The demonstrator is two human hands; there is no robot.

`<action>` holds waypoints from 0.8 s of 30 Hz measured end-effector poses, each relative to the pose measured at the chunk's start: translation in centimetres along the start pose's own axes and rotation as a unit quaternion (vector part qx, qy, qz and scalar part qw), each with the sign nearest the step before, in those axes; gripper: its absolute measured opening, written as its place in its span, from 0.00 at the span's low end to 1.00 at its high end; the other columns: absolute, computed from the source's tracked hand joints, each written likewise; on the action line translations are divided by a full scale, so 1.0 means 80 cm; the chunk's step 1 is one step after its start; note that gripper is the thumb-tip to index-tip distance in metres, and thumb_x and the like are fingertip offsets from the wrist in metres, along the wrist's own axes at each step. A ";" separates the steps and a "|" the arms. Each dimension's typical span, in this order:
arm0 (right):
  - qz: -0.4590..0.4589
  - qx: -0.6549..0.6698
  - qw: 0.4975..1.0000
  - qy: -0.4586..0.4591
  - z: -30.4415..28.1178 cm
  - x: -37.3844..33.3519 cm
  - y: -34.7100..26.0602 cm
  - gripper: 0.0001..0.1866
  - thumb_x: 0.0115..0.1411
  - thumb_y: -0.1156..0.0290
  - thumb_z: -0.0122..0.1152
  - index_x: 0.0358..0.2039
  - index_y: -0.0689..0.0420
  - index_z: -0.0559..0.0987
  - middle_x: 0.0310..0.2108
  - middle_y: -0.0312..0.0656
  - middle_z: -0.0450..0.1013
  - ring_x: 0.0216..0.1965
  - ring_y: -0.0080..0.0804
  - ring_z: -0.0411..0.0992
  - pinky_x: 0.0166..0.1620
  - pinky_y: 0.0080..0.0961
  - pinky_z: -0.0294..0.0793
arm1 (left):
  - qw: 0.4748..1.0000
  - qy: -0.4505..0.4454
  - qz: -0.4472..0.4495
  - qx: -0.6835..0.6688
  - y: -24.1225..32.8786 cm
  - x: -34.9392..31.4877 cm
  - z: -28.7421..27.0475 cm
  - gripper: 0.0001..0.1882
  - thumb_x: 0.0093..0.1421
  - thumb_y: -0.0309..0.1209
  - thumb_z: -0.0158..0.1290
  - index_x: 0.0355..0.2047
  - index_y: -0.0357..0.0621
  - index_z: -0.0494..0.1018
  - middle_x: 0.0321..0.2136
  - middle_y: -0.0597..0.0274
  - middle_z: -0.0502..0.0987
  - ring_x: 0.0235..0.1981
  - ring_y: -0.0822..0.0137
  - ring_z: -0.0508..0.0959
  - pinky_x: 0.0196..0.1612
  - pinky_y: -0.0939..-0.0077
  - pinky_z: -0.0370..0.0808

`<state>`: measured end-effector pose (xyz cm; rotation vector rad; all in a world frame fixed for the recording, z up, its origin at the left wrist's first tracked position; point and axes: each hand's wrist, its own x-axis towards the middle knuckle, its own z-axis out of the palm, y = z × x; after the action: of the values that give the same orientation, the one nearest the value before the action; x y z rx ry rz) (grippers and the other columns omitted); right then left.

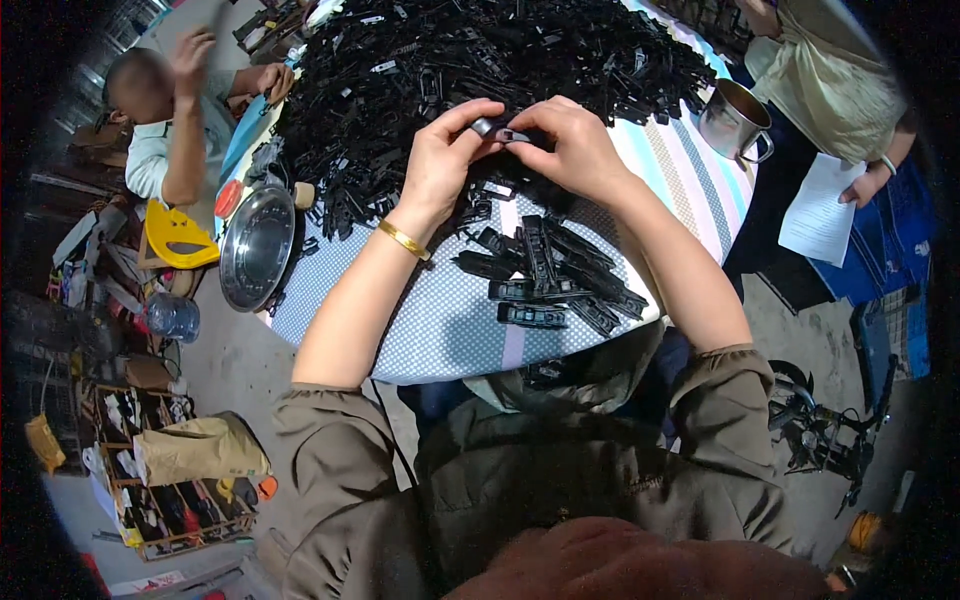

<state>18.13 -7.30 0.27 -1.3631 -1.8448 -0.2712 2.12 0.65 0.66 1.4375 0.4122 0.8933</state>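
Observation:
My left hand [440, 165] and my right hand [582, 145] meet above the table, fingertips pinched together around a small dark plastic piece [514, 137]. Fingers partly cover it, so its full shape is hidden. A grey band [483, 127] shows at the left fingers; I cannot tell whether it is worn or held. Beyond my hands spreads a large heap of black plastic parts [500, 55]. Closer to me, between my forearms, a smaller group of long black plastic parts [545, 265] lies loosely stacked on the patterned tablecloth [430, 320]. A gold bracelet [404, 239] circles my left wrist.
A round metal tray [258, 250] stands at the table's left edge, beside a red lid [229, 198]. At the right edge is a metal mug [733, 120]. One person [165, 150] sits left; another at right holds a paper sheet [820, 212]. A yellow stool [180, 235] stands left.

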 end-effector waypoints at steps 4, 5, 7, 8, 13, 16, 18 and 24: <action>0.155 0.270 0.949 0.043 -0.006 0.004 -0.003 0.18 0.49 0.73 0.60 0.43 0.58 0.72 0.36 0.38 0.73 0.39 0.23 0.70 0.42 0.20 0.69 | 1.000 0.016 -0.020 -0.003 0.009 -0.001 -0.001 0.12 0.56 0.19 0.44 0.40 0.34 0.71 0.35 0.56 0.74 0.31 0.68 0.76 0.37 0.80 0.76; 0.156 0.329 0.929 0.059 -0.007 0.004 -0.003 0.17 0.50 0.73 0.59 0.43 0.58 0.72 0.37 0.38 0.72 0.39 0.23 0.69 0.42 0.20 0.68 | 1.000 0.016 -0.020 -0.004 0.008 -0.001 -0.001 0.12 0.56 0.19 0.44 0.40 0.34 0.71 0.35 0.56 0.74 0.31 0.68 0.76 0.37 0.80 0.76; 0.162 0.239 0.957 0.021 -0.012 0.003 0.002 0.15 0.53 0.72 0.57 0.42 0.58 0.72 0.36 0.36 0.71 0.37 0.21 0.69 0.41 0.20 0.68 | 0.998 0.020 -0.027 -0.048 0.006 -0.001 0.000 0.11 0.55 0.19 0.45 0.39 0.32 0.71 0.35 0.54 0.74 0.30 0.67 0.77 0.36 0.79 0.77; 0.162 0.238 0.957 0.020 -0.010 0.003 0.004 0.15 0.53 0.72 0.57 0.42 0.58 0.72 0.36 0.36 0.71 0.37 0.21 0.69 0.41 0.20 0.68 | 0.998 0.019 -0.028 -0.049 0.003 0.000 -0.001 0.11 0.55 0.19 0.45 0.39 0.32 0.71 0.35 0.54 0.74 0.30 0.67 0.77 0.36 0.79 0.77; 0.218 0.416 0.881 -0.064 -0.003 0.003 -0.004 0.12 0.55 0.71 0.55 0.39 0.60 0.71 0.30 0.33 0.70 0.30 0.18 0.67 0.34 0.16 0.69 | 0.998 0.006 -0.027 -0.051 -0.004 -0.002 0.000 0.12 0.54 0.18 0.46 0.41 0.30 0.69 0.34 0.53 0.74 0.30 0.68 0.77 0.36 0.80 0.77; 0.171 0.306 0.935 -0.044 -0.003 0.001 0.003 0.12 0.54 0.71 0.56 0.38 0.62 0.72 0.31 0.36 0.71 0.31 0.20 0.70 0.34 0.17 0.70 | 0.991 -0.009 -0.069 -0.114 -0.004 -0.003 0.005 0.14 0.54 0.19 0.47 0.42 0.29 0.67 0.34 0.53 0.74 0.32 0.68 0.76 0.38 0.81 0.76; 0.124 0.207 0.970 -0.011 -0.002 0.000 0.002 0.12 0.54 0.71 0.56 0.38 0.62 0.72 0.32 0.38 0.72 0.32 0.22 0.71 0.34 0.18 0.71 | 0.984 -0.021 -0.086 -0.156 -0.003 -0.003 0.005 0.15 0.54 0.19 0.47 0.43 0.29 0.67 0.34 0.53 0.74 0.33 0.69 0.76 0.39 0.82 0.76; -0.026 0.067 0.997 0.023 -0.004 0.002 -0.012 0.12 0.52 0.76 0.57 0.39 0.63 0.71 0.33 0.42 0.73 0.35 0.28 0.72 0.37 0.20 0.71 | 0.986 -0.071 -0.145 -0.038 0.010 0.001 -0.011 0.15 0.57 0.23 0.47 0.44 0.29 0.65 0.36 0.53 0.73 0.34 0.67 0.77 0.40 0.81 0.75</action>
<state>17.43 -7.75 0.81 -1.2098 -1.8295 -0.2005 1.33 1.20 1.34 1.3222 0.4606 0.5632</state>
